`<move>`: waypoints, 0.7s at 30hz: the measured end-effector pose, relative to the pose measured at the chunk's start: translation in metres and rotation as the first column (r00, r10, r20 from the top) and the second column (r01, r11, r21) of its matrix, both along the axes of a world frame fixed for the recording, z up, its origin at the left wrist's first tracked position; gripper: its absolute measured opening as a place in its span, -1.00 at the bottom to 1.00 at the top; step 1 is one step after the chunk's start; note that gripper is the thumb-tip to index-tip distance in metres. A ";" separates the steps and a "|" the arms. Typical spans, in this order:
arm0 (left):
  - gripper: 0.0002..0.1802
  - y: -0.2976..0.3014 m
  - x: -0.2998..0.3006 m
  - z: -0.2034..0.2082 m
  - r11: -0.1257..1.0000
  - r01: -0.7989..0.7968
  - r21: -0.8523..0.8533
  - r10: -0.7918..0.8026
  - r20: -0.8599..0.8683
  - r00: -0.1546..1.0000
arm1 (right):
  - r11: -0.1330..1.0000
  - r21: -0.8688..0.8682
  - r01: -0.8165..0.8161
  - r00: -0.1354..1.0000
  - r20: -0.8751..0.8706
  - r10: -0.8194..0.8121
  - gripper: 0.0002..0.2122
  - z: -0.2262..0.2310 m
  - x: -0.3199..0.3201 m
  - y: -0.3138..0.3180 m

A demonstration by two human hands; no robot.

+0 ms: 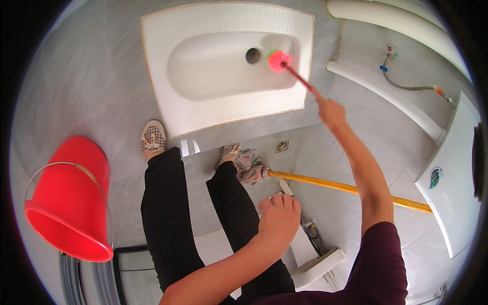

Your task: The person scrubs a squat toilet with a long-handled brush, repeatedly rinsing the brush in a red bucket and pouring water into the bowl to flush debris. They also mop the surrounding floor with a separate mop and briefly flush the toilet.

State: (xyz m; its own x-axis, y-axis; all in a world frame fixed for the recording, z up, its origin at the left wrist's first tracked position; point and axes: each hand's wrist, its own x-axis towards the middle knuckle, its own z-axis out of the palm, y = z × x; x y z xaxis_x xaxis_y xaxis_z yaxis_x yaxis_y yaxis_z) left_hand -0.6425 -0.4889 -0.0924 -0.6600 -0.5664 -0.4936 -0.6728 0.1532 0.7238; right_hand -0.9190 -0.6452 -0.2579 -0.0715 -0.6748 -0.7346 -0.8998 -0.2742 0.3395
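My right hand [332, 113] is closed round the dark red handle of a toilet brush [278, 60]. The brush's round pink head, with some green at its edge, is at the right end of the white squat toilet's basin [223, 104], to the right of the dark drain hole [252, 56]. My left hand [279, 221] is near my right knee with its fingers curled in, and no object shows in it. Its palm side is hidden.
A red bucket [76, 198] with a wire handle stands tilted in view at left. By my right shoe lies a mop [254, 170], its yellow pole running right under my arm. White pipes [386, 96], a hose [412, 88] and a floor drain [282, 146] are at right.
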 end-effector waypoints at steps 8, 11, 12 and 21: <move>-0.58 0.001 0.009 -0.003 0.999 -0.005 0.052 0.002 0.045 0.999 | 0.944 0.126 0.305 0.952 -0.059 -0.300 -0.50 -0.064 0.012 0.057; -0.60 0.001 0.010 0.002 0.994 0.013 0.106 -0.015 0.013 1.000 | 0.992 0.000 0.126 0.989 -0.073 -0.125 -0.51 -0.061 -0.016 0.014; -0.60 0.002 0.009 0.001 0.991 0.012 0.136 -0.013 0.012 1.000 | 0.998 -0.042 0.052 0.995 -0.077 -0.055 -0.52 -0.060 0.000 -0.010; -0.62 0.002 0.011 0.000 0.997 -0.053 0.062 0.051 0.035 0.998 | 0.964 0.108 0.241 0.970 0.005 -0.243 -0.57 -0.058 -0.006 0.029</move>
State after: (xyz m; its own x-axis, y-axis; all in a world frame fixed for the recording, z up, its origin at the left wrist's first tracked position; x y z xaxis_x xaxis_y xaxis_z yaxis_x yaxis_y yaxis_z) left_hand -0.6315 -0.4871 -0.0928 -0.6130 -0.5666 -0.5506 -0.7024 0.0718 0.7081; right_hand -0.9253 -0.6164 -0.3163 -0.2094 -0.5574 -0.8034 -0.9494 -0.0806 0.3034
